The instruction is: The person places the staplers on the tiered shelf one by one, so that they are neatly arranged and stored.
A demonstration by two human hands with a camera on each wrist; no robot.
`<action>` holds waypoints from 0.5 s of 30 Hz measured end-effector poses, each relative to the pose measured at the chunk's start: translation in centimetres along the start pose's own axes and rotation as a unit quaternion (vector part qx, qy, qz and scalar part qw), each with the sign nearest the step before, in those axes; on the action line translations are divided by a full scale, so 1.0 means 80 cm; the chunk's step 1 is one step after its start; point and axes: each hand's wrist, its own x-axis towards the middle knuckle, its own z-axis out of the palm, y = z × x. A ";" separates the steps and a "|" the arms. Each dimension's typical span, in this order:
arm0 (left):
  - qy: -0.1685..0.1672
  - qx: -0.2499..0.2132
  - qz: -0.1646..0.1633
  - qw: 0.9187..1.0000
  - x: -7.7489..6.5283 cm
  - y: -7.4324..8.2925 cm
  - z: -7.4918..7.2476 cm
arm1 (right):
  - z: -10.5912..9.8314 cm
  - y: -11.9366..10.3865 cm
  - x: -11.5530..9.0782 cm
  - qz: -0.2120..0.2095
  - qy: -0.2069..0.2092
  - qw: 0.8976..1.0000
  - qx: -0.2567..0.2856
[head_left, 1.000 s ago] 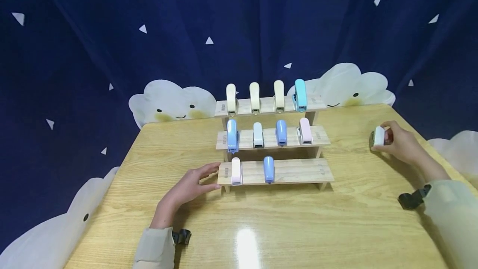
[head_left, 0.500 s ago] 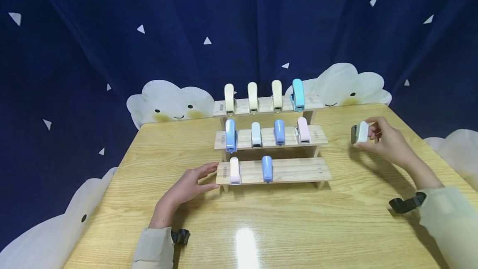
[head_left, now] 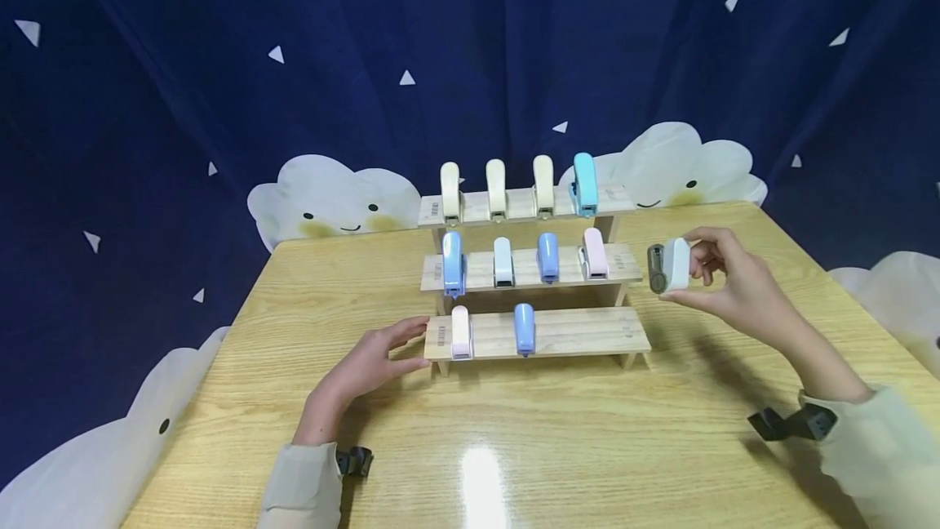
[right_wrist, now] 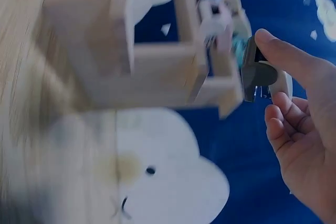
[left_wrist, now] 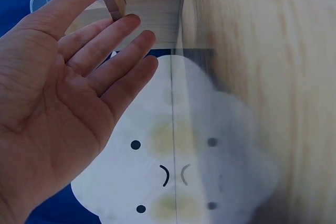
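Observation:
My right hand [head_left: 742, 288] pinches a white stapler with a dark grey base [head_left: 676, 265] between thumb and fingers, raised above the table to the right of the wooden stand. In the right wrist view the stapler's grey base [right_wrist: 258, 74] faces the camera. At the left end of the stand's lowest shelf [head_left: 587, 333], my left hand [head_left: 370, 362] has its fingertips right at the edge, fingers loosely extended. That shelf bears a pale pink stapler [head_left: 460, 333] and a blue stapler [head_left: 525, 329], with bare wood to their right.
The middle shelf [head_left: 529, 262] carries blue, white and pink staplers. On the top shelf [head_left: 620, 198] stand three cream staplers and a turquoise stapler [head_left: 585, 184]. Behind the wooden table [head_left: 367, 284] hangs a dark blue curtain [head_left: 330, 39] with white cloud shapes.
My right hand has lifted the white stapler off the table at the right and carried it left towards the stand. The left hand has stayed at the shelf's end.

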 end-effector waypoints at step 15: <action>-0.003 -0.002 0.003 1.000 0.000 0.000 0.000 | 0.062 -0.047 -0.014 -0.037 -0.129 0.991 0.014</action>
